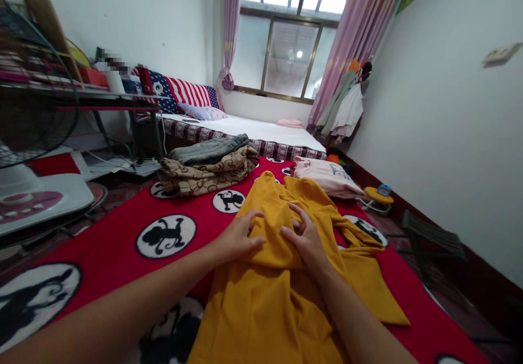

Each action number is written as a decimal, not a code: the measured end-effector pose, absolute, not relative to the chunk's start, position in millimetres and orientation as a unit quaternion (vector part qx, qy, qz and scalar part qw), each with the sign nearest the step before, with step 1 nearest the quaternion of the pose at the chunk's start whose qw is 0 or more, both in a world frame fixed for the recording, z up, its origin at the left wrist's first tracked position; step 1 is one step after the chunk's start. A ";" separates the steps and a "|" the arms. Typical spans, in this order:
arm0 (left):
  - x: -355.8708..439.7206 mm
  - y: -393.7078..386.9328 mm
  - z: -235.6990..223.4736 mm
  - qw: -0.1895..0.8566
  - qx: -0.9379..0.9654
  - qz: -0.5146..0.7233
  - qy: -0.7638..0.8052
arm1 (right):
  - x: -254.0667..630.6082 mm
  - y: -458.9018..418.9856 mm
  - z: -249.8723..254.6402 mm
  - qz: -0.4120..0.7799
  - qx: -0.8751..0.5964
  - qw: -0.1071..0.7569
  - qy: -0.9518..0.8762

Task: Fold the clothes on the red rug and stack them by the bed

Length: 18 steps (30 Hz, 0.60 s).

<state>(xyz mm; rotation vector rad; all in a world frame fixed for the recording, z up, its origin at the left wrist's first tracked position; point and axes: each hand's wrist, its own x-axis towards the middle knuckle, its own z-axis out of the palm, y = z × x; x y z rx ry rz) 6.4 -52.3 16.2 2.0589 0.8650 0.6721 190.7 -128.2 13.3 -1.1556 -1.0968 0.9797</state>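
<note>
A mustard-yellow garment lies crumpled on a red blanket printed with black-and-white monkey circles. My left hand rests on the garment's left side, fingers curled into a fold of the cloth. My right hand lies just beside it on the same fold, fingers bent and pinching the fabric. Both hands meet near the garment's middle.
Folded brown patterned and grey clothes are stacked at the blanket's far left, a folded pink garment at the far right. A second bed lies under the window. A fan stands at left, a dark chair at right.
</note>
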 end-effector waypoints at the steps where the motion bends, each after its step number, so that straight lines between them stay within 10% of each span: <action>1: 1.9 -57.3 18.9 0.450 0.794 0.265 0.311 | 188.6 -130.5 17.5 0.426 -0.490 0.593 -0.475; 6: -26.9 -64.7 43.7 0.610 0.702 0.266 0.252 | 186.7 -148.5 48.6 0.435 -0.452 0.560 -0.541; 13: -68.2 -61.3 76.4 0.469 0.847 -0.097 0.230 | 212.9 -154.1 57.8 0.533 -0.523 0.216 -0.629; 18: -32.9 -64.7 88.6 0.288 0.915 0.026 0.281 | 207.3 -138.9 41.8 0.212 -0.617 0.436 -0.620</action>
